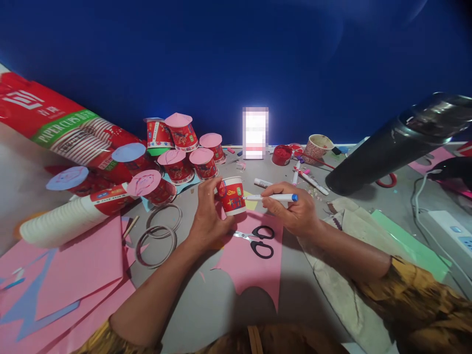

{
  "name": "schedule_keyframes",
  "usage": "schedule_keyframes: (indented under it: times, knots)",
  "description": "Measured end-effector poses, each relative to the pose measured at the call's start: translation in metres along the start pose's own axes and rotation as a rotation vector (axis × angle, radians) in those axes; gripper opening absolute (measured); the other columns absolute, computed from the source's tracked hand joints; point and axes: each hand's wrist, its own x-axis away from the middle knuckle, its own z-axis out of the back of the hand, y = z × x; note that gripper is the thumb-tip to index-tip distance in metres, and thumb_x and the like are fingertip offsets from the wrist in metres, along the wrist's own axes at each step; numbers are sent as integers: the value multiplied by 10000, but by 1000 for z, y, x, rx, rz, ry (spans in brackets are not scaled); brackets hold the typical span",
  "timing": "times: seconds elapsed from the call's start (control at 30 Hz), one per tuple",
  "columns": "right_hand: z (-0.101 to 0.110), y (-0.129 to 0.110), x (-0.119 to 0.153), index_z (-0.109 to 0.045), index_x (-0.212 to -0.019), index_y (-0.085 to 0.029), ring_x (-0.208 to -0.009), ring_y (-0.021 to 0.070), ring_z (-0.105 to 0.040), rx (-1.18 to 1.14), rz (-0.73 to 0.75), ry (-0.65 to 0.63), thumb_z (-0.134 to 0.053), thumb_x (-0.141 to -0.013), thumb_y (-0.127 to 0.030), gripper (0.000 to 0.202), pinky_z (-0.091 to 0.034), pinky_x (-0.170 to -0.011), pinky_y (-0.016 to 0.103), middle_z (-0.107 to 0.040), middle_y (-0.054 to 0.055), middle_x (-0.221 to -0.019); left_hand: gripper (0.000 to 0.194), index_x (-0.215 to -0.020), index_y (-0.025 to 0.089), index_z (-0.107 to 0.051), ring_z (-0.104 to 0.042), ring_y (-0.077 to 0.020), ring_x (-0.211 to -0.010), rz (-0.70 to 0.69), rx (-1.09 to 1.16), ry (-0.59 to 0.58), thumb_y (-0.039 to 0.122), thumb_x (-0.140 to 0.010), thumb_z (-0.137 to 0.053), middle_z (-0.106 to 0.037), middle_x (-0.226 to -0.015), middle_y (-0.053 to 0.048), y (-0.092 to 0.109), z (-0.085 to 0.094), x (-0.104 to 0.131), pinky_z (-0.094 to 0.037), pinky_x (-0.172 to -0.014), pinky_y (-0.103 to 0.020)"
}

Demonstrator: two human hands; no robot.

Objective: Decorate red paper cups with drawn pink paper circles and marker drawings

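Observation:
My left hand [208,214] is closed around the side of a red paper cup [231,195], tilted a little above the table. A blue-ended white marker [278,197] is pinched in my right hand [295,209], its tip at the cup's printed side. Whether the tip touches the cup I cannot tell. Below the hands, black-handled scissors [254,241] lie on a cut sheet of pink paper [254,275]. A capped white marker [262,183] rests just behind the right hand.
Several red cups with pink paper tops [173,158] stand back left, near stacked white cups [59,223] and tape rings [157,246]. Pink sheets [92,260] fill the left. At right are a black thermos [391,147], a cloth [342,275] and a power strip [452,233]. A bright phone [255,132] leans behind.

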Motion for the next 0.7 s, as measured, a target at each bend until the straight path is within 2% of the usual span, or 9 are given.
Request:
schedule_keyframes:
  times: [0.27, 0.57, 0.7]
  knots:
    - [-1, 1, 0, -730, -905, -205, -642, 126, -684, -46, -50, -13, -670, -943, -248, 83, -517, -630, 237, -767, 8, -809, 843, -1443, 244, -413, -490, -320, -1349, 13, 40, -13, 131, -662, -707, -462, -1434, -127, -1, -2, 1, -532, -1085, -536]
    - [-1, 1, -1, -741, -893, -210, -661, 143, -681, -40, -86, -40, -667, -943, -314, 138, -526, -641, 256, -769, 25, -829, 839, -1437, 264, -408, -484, -333, -1368, 9, 28, -30, 132, -665, -710, -468, -1443, -126, 0, -1, 1, -519, -1092, -556]
    - [-1, 1, -1, -735, -897, -208, -653, 137, -675, -46, -80, -38, -672, -943, -293, 115, -519, -644, 249, -767, 20, -820, 837, -1439, 251, -406, -475, -334, -1382, 16, 14, -41, 129, -670, -711, -466, -1445, -134, 1, 0, 1, -499, -1115, -561]
